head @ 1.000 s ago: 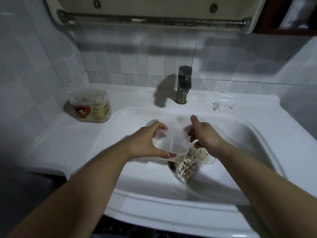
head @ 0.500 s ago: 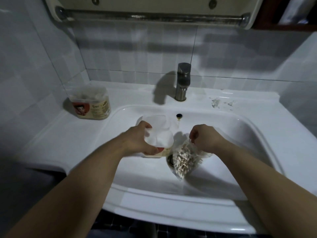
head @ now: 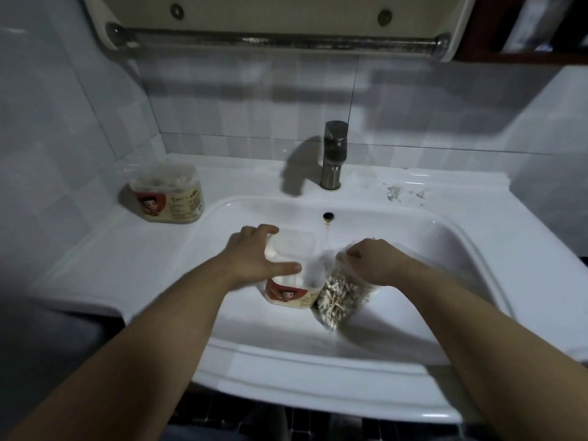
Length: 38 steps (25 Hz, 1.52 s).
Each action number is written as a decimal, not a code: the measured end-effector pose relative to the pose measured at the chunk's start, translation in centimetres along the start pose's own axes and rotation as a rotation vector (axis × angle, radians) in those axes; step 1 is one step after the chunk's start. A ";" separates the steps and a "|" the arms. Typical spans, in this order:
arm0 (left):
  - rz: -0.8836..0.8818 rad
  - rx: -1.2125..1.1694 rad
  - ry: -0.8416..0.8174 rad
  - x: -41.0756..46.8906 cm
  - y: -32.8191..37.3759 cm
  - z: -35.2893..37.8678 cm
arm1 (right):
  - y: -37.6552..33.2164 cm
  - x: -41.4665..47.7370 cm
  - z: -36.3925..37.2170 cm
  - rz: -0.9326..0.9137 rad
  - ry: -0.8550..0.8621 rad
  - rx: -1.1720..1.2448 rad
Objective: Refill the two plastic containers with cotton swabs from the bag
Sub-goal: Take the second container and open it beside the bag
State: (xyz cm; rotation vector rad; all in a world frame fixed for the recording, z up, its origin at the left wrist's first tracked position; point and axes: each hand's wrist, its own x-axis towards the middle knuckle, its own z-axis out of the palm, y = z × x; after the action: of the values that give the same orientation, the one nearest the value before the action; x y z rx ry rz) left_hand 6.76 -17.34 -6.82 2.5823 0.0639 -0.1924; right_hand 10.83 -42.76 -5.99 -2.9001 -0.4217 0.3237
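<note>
Head view, looking down into a white sink (head: 413, 246). Left hand (head: 254, 259) grips the near container (head: 291, 292), a clear plastic tub with a red-and-cream label, standing upright on the basin floor; fingers curl over its far side, thumb lies along the near edge. Its translucent lid (head: 294, 246) stands tipped open beside the hand, blurred, hinge not readable. What the tub holds cannot be told. Right hand (head: 372, 262) is closed tight, fingertips pinching the top of the bag (head: 350, 294), clear plastic, which slumps down toward the basin floor and touches the near container's right side. Cotton swabs (head: 332, 305) fill the lower part of the bag: pale sticks, white tips, packed loosely. Far container (head: 167, 198), same label, sits on the counter (head: 111, 259) at the back left, just beside the tiled wall (head: 238, 100), well apart from both hands; swab tips show through its clear top. 1 dull metal faucet (head: 334, 154) rises at the back centre, spout facing the basin, with 1 dark overflow hole (head: 328, 215) below it. Grey smudges (head: 404, 192) mark the counter to the right of the faucet. Overhead, a worn metal rail (head: 276, 41) runs under a pale cabinet (head: 276, 11). Light is dim; both forearms are bare.
</note>
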 end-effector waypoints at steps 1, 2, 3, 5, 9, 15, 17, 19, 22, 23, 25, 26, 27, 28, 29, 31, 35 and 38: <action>0.000 -0.015 0.080 0.1 0.0 -0.2 | 0.0 -0.2 -0.2 -0.058 -0.017 -0.010; 0.011 -0.039 0.152 0.3 0.0 -0.3 | 0.1 -0.4 -0.4 -0.102 -0.027 -0.005; 0.043 -0.064 0.211 0.3 0.3 -0.6 | 0.1 -0.5 -0.7 -0.134 -0.031 0.002; 0.144 -0.109 0.295 0.4 1.4 -0.9 | -0.1 -0.6 -1.1 -0.162 -0.063 -0.025; 0.302 -0.060 0.192 0.5 5.5 -0.2 | -0.2 0.0 -1.7 -0.130 -0.173 -0.153; 0.201 -0.092 0.025 1.9 9.7 2.6 | 0.0 0.7 -0.8 -0.144 -0.174 -0.119; 0.162 -0.210 0.021 2.3 9.8 3.2 | 0.4 0.8 -0.3 -0.161 -0.184 -0.103; 0.148 -0.242 0.007 2.7 9.5 4.0 | 0.4 1.0 -0.1 -0.197 -0.198 -0.111; 0.176 -0.231 0.018 3.1 8.9 5.0 | 0.0 1.1 0.2 -0.256 -0.154 -0.136; 0.190 -0.227 0.025 3.1 9.0 5.1 | 0.0 1.2 0.1 -0.262 -0.137 -0.134; 0.205 -0.238 0.034 3.1 9.1 5.1 | 0.2 1.4 -0.2 -0.264 -0.107 -0.135; 0.211 -0.240 0.030 3.1 9.1 5.0 | 0.3 1.4 -0.5 -0.264 -0.093 -0.132; 0.218 -0.231 0.023 3.1 9.1 5.0 | 0.4 1.4 -0.9 -0.264 -0.078 -0.119; 0.225 -0.216 0.014 3.2 9.1 4.8 | 0.6 1.5 -1.1 -0.264 -0.072 -0.099; 0.223 -0.207 0.008 3.2 9.1 4.7 | 0.7 1.4 -1.4 -0.267 -0.061 -0.079; 0.192 -0.187 0.012 3.3 8.9 4.3 | 0.8 1.4 -1.9 -0.266 -0.032 -0.038; 0.143 -0.221 0.029 3.9 8.4 3.9 | 1.8 1.3 -3.2 -0.242 0.020 0.068; 0.164 -0.215 0.039 4.2 8.3 4.3 | 2.3 1.3 -3.7 -0.234 0.069 0.139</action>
State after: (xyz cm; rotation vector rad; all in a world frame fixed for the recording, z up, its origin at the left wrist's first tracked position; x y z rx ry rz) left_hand 11.07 -26.61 -6.73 2.3631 -0.1073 -0.0696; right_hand 13.56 -45.14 -3.20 -2.6824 -0.6900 0.2062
